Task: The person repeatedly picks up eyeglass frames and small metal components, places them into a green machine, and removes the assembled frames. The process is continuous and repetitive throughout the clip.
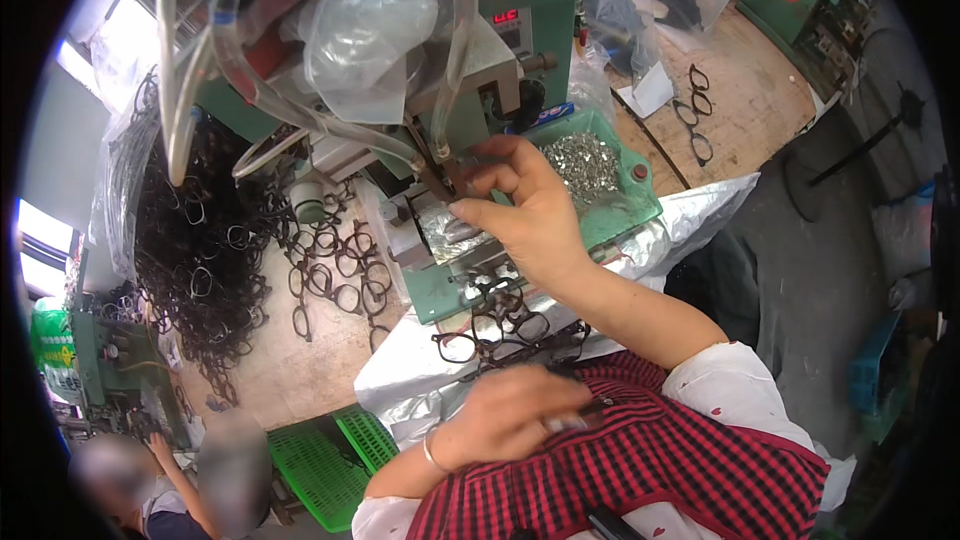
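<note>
Left hand (510,415) hides its frame; right hand (525,210) covers machine's tip.

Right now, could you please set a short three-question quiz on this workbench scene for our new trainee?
1. True or false: the right hand is up at the green machine, fingertips by its small work point.
2. What fills the green tray beside that hand? A) small shiny metal bits B) folded cloth C) dark lenses
3. What lies heaped between the left hand and the machine?

Key
1. True.
2. A, small shiny metal bits.
3. Dark spectacle frames, on a silvery sheet.
</note>
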Demonstrator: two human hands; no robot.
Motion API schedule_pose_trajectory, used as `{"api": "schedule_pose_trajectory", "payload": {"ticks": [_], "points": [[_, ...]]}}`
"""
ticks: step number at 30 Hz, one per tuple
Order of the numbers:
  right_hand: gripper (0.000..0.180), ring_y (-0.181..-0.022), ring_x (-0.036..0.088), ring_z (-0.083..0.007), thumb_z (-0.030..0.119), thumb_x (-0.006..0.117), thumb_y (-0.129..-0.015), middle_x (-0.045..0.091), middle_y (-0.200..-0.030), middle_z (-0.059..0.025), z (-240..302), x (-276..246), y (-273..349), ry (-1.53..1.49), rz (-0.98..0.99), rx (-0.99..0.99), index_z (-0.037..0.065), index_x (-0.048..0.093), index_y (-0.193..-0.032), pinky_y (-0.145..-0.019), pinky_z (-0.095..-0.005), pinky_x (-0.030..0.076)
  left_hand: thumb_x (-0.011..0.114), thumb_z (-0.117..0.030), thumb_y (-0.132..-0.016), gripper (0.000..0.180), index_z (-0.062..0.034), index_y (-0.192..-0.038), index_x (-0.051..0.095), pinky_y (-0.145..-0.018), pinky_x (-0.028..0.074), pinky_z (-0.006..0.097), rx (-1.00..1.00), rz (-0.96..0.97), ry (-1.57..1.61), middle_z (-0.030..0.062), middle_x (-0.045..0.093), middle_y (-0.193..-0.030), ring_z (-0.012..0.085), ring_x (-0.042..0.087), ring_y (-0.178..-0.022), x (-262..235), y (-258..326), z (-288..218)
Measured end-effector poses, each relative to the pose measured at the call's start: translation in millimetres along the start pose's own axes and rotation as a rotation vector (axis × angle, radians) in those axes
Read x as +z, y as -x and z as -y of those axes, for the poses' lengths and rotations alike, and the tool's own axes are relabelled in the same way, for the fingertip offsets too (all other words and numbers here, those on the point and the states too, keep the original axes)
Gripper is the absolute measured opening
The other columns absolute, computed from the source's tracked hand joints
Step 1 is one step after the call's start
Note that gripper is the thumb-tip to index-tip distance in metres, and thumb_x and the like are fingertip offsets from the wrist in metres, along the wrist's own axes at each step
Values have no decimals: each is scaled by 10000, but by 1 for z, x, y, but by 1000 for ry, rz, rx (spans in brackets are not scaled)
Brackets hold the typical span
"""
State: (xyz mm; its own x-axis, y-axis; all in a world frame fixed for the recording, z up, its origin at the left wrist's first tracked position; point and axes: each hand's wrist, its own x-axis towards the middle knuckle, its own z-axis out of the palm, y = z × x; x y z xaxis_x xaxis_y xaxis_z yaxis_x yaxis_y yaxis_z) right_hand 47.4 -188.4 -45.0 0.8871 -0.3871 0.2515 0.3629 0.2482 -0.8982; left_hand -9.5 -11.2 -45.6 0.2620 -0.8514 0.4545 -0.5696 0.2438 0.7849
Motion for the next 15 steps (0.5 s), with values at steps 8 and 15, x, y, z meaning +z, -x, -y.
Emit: {"api": "schedule_pose_trajectory", "payload": {"ticks": [8, 15], "points": [[509, -1000, 668, -203, 22, 667, -811, 700, -1068, -119, 36, -38, 12, 432, 59, -139, 14, 547, -1306, -908, -344, 498, 726, -132, -702, 232, -112, -930, 767, -816, 550, 433, 214, -394, -672, 48, 727, -1057, 279, 679, -889, -55, -32, 8], [385, -911, 664, -302, 102, 717, -791, 692, -967, -140, -17, -150, 36, 1038, -288, -60, 71, 659, -1170, -839, -391, 523, 788, -93, -687, 266, -127, -949, 755, -922, 522, 528, 258, -236, -710, 49, 723, -1039, 301, 670, -890, -61, -37, 49]]}}
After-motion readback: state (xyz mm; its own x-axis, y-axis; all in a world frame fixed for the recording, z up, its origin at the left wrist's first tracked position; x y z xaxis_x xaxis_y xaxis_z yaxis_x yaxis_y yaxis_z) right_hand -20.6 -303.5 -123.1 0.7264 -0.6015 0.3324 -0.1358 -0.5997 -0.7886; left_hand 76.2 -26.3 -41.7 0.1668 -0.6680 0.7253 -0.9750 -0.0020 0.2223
